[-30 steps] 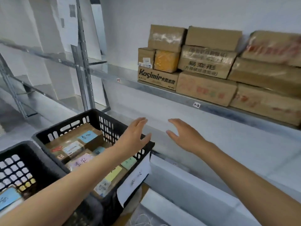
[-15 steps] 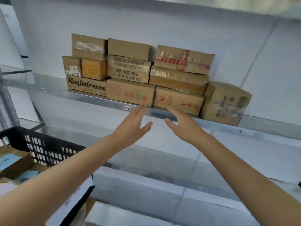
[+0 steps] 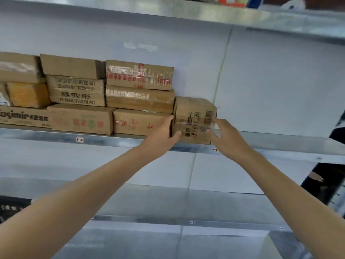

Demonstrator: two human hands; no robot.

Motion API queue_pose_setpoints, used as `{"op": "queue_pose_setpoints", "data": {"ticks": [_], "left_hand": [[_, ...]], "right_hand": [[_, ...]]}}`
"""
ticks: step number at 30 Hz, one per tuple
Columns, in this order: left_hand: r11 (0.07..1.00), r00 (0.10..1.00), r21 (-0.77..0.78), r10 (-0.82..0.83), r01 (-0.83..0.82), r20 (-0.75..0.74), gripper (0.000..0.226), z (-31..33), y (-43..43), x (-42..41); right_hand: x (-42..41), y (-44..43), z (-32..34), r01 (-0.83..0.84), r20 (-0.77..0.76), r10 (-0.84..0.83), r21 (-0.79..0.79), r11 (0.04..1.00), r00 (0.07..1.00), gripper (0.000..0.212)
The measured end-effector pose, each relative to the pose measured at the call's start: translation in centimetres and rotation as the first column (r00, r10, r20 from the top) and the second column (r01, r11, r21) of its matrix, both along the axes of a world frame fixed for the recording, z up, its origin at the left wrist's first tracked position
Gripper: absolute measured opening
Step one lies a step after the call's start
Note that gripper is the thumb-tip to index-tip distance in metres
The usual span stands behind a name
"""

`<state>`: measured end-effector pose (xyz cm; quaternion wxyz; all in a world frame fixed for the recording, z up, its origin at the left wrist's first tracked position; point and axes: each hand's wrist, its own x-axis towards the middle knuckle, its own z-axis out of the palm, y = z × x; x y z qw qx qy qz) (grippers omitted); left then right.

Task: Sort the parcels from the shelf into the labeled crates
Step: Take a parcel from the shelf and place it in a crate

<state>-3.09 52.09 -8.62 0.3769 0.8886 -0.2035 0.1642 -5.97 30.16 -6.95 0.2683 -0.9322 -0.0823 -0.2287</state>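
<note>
A small brown cardboard parcel (image 3: pixel 194 116) with a barcode and printed symbols stands at the right end of the row on the metal shelf (image 3: pixel 93 140). My left hand (image 3: pixel 163 136) is at its left front edge, fingers straight, thumb against the front face. My right hand (image 3: pixel 225 135) lies over the parcel's lower right front corner with fingers spread and fairly straight. Neither hand is closed around the parcel. Several more taped brown parcels (image 3: pixel 80 90) are stacked to its left.
The shelf to the right of the small parcel is bare metal. Another shelf (image 3: pixel 186 12) runs overhead and a lower shelf (image 3: pixel 168 221) sits below my arms. A corner of a black crate (image 3: pixel 11 206) shows at the lower left.
My view has swung right and up from the crates to the shelf. Both hands have risen from below the shelf edge to the rightmost small parcel.
</note>
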Motion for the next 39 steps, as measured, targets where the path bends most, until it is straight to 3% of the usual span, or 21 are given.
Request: {"op": "queue_pose_setpoints", "data": {"ticks": [3,6,9,13,16,28,35,39], "left_hand": [[0.999,0.999,0.017,0.034,-0.034,0.003,0.063,0.0,-1.7,1.3],[0.996,0.996,0.026,0.083,-0.082,-0.021,0.07,0.0,-2.9,2.0],[0.992,0.993,-0.055,0.108,-0.111,-0.055,0.067,0.0,-4.1,2.9],[0.957,0.987,-0.261,0.094,-0.126,-0.134,0.039,0.7,-5.7,3.4],[0.934,0.984,-0.331,0.084,-0.134,-0.16,0.043,0.4,-6.4,3.6],[0.811,0.993,-0.585,-0.056,-0.019,-0.109,0.05,0.3,-8.2,0.8],[0.686,1.0,-0.728,0.026,-0.02,-0.002,0.025,1.1,-7.4,-3.4],[0.704,1.0,-0.71,0.008,0.005,0.015,0.022,1.3,-5.8,-5.4]], "right_hand": [[1.4,-1.8,0.0,0.02,0.052,-0.02,0.003,1.0,0.998,0.049],[3.2,-2.8,-0.1,-0.003,-0.003,0.003,0.063,0.998,1.0,0.059],[5.2,-3.1,-0.4,-0.086,-0.054,0.099,0.208,0.974,0.994,0.051],[6.8,-2.9,-0.9,-0.128,-0.116,0.177,0.342,0.931,0.977,0.044],[7.2,-3.1,-1.8,-0.15,-0.142,0.22,0.39,0.909,0.965,0.049],[4.5,-6.0,-2.9,-0.251,0.039,0.268,0.497,0.831,0.963,0.048],[1.3,-6.1,-2.3,-0.284,0.189,0.215,0.539,0.793,0.958,0.049],[0.5,-4.7,-2.1,-0.317,0.216,0.232,0.6,0.735,0.948,0.053]]}}
